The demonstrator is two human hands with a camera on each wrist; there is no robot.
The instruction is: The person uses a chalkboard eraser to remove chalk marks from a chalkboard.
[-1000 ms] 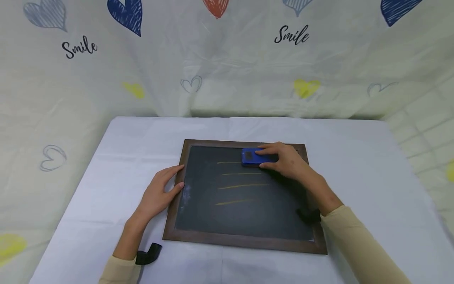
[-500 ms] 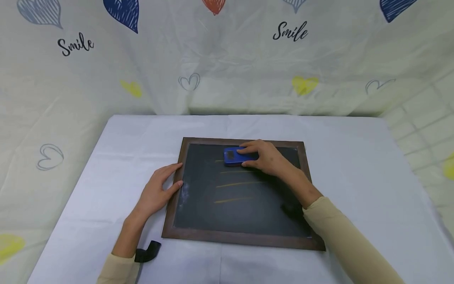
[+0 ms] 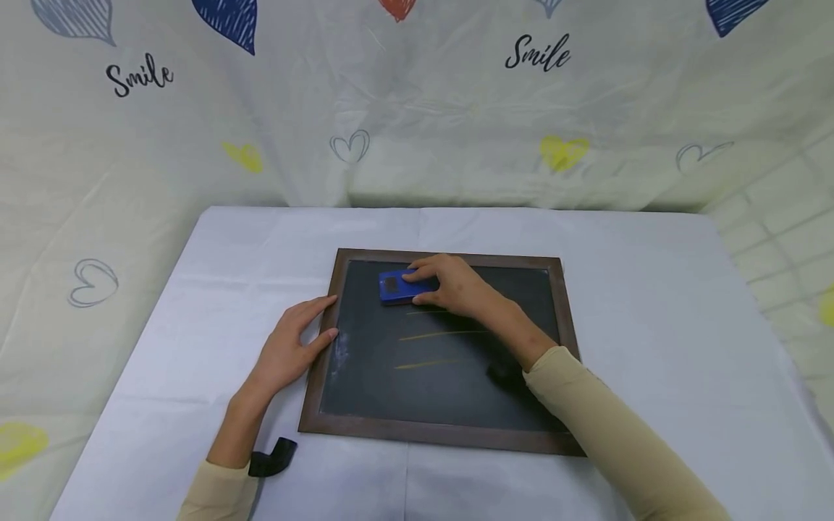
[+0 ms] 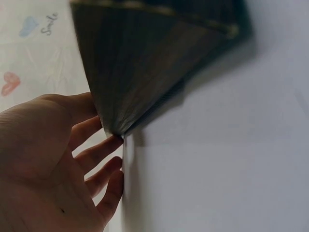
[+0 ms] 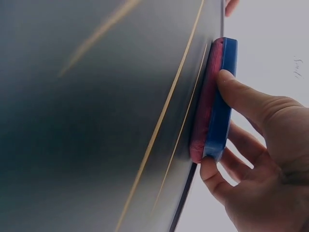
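A person's right hand [image 3: 456, 286], just above the centre of the head view, is clamping its thumb and fingers on a blue eraser [image 3: 393, 288]. The eraser is lying across the upper left part of a dark chalkboard [image 3: 378, 398], and in the right wrist view its pink underside [image 5: 205, 106] is facing the writing surface. The left hand [image 3: 293, 347], left of centre, is holding its thumb and fingers spread apart, with the tips touching the left side of the board's brown frame [image 3: 430, 431]. Below the eraser, thin yellow lines [image 3: 443, 335] are running roughly level across the middle of the board, the topmost one partly disappearing behind the right hand. Beige sleeves [image 3: 619, 434] are covering both forearms, reaching in from the lower left and lower right, and a black curved piece [image 3: 274, 458] is jutting out beside the left wrist. The chalkboard is lying on a white-covered table [image 3: 651, 289]. Across the top of the frame, a pale backdrop [image 3: 443, 94] is showing coloured hearts and the word "Smile" twice.
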